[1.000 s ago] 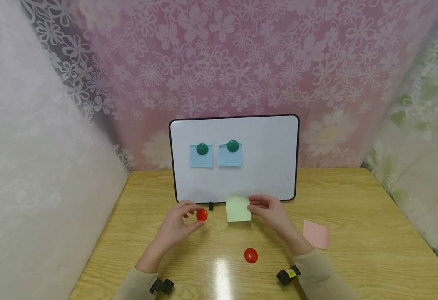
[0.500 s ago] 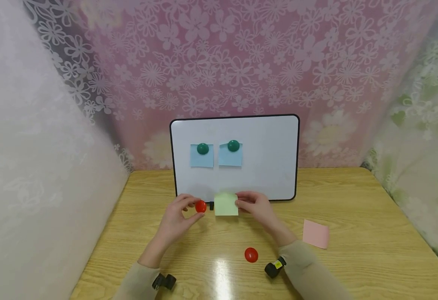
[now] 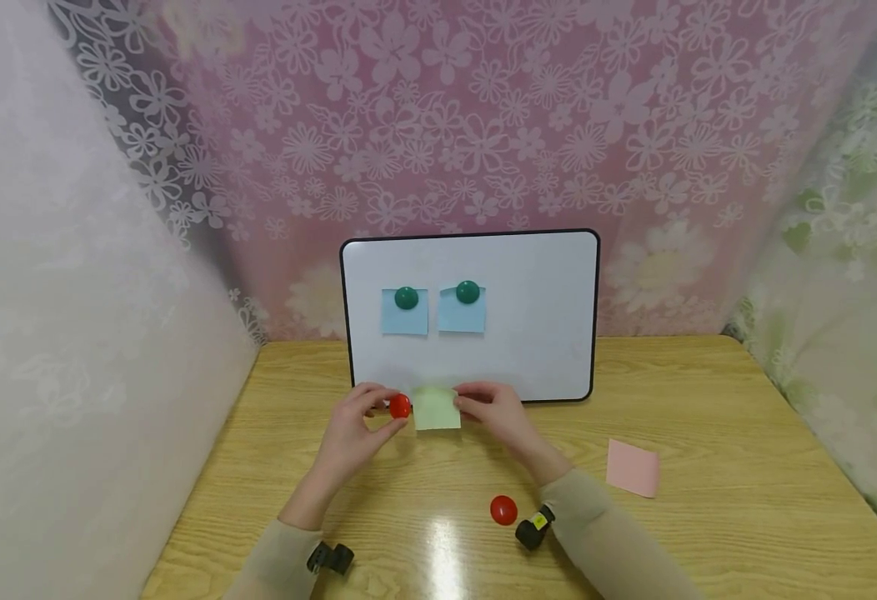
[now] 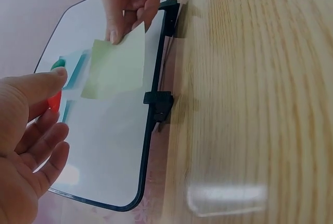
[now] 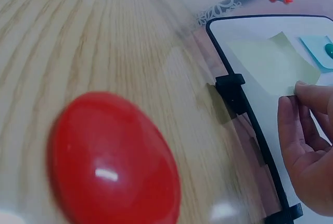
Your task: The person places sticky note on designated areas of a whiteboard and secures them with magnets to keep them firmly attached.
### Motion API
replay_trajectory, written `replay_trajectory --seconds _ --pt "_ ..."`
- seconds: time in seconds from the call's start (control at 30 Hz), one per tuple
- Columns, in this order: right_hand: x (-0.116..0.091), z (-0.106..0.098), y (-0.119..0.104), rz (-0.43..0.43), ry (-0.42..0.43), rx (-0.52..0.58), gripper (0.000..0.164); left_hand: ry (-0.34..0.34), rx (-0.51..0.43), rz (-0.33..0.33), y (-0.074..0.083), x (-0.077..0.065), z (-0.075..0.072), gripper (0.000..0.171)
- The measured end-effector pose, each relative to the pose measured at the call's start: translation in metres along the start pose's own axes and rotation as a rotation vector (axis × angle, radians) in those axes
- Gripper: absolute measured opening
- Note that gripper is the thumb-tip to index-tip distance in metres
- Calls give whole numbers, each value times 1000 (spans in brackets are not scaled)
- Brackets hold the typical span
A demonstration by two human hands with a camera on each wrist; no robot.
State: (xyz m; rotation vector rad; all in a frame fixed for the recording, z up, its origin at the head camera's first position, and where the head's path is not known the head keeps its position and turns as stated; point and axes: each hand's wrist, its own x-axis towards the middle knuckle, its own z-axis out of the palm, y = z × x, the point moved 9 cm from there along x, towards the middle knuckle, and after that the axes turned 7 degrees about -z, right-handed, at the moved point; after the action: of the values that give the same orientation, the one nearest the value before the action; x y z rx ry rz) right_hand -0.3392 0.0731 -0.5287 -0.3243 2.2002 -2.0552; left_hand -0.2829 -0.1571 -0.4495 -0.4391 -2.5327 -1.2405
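Observation:
My left hand [image 3: 348,427] pinches a round red magnet [image 3: 400,406] between thumb and fingers, low in front of the whiteboard [image 3: 536,333]. Just to its right, a pale green sticky note [image 3: 437,409] hangs from my right hand [image 3: 500,417], pinched at its right edge. The right wrist view shows the thumb and fingers gripping one corner of that note [image 5: 276,65]. Two blue sticky notes [image 3: 404,321] are side by side on the board, each under a round green magnet [image 3: 468,292]. The note and the left hand cover part of the board's lower edge.
A second red magnet [image 3: 503,510] lies on the wooden table [image 3: 709,400] beside the right wrist camera [image 3: 532,532]. Farther right lies a pink sticky note [image 3: 633,468]. Dark clips [image 4: 158,101] support the board's bottom edge. A pink floral backdrop [image 3: 438,125] stands behind.
My right hand has carried the green note leftward and slightly up, close to the left hand. The left hand has risen a little with its red magnet.

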Motion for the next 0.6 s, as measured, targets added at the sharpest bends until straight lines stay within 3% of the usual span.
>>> replay_trajectory --seconds 0.3,0.6 --pt "14 10 -5 2 57 18 25 82 14 27 1 5 0 38" --pt "27 17 -13 -69 126 25 25 179 43 36 0 13 0 37"
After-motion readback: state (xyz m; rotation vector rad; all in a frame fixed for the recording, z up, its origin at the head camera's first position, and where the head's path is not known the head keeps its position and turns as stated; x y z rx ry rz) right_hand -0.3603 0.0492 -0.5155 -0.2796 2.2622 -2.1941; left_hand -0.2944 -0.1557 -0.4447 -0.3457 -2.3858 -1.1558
